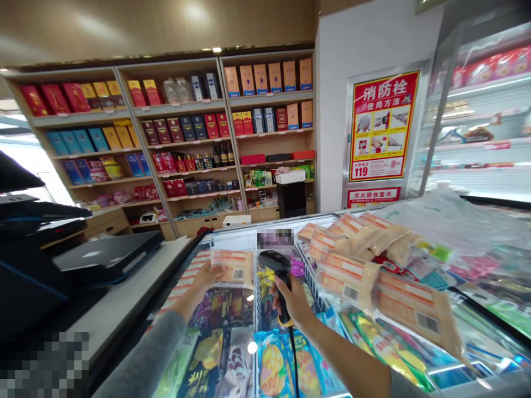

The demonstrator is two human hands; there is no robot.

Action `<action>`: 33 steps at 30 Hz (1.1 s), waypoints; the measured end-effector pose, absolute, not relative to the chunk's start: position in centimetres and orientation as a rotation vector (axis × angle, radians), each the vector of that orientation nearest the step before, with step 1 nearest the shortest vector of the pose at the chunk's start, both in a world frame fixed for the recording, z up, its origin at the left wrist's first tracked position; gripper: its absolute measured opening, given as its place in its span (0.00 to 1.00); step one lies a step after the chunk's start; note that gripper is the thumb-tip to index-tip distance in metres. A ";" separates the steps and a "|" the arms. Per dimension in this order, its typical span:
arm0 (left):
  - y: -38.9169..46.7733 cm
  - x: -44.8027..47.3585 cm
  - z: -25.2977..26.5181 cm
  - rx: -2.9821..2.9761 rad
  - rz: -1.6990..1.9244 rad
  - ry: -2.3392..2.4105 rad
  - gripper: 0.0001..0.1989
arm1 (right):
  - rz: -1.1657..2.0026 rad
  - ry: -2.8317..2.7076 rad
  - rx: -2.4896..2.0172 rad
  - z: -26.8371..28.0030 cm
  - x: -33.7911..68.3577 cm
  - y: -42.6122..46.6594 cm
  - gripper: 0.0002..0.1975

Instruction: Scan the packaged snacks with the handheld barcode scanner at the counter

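The nearest cord could snag, jerking the black barcode scanner my right hand grips. Slightly farther, my left hand pinches a barcoded packet over the freezer; a loose pinch could drop it.

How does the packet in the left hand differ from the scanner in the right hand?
The packet is pale with orange print; the scanner is mostly black. The packet is roughly rectangular; the scanner is gun-shaped. The scanner trails a cord; the packet shows none. Both are hand-held.
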State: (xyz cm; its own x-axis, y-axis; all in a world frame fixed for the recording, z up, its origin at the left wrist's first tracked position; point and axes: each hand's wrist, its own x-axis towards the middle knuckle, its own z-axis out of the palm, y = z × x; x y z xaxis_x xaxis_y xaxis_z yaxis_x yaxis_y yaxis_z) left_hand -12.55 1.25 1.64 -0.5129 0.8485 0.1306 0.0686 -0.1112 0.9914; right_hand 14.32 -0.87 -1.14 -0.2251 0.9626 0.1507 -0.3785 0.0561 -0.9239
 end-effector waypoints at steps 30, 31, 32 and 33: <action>-3.0 -10.4 -3.0 0.892 1.936 1.310 0.33 | 1.531 -1.444 -0.762 -3.1 15.0 -4.8 0.24; -3.0 -10.5 -3.1 0.910 1.924 1.325 0.34 | 1.528 -1.447 -0.760 -3.2 15.0 -4.7 0.23; -3.0 -10.6 -3.2 0.937 1.907 1.354 0.35 | 1.522 -1.453 -0.756 -3.2 15.0 -4.7 0.23; -2.9 -10.8 -3.4 0.979 1.888 1.399 0.36 | 1.518 -1.462 -0.751 -3.3 15.0 -4.6 0.24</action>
State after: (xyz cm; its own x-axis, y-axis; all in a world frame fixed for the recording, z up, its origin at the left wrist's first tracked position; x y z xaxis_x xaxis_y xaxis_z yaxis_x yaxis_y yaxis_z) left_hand -10.76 -2.93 -3.36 -0.5574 0.8026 0.2124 -0.0301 -0.2752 0.9609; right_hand 14.98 -4.61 -3.26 -0.4357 0.8883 0.1452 -0.1782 0.0730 -0.9813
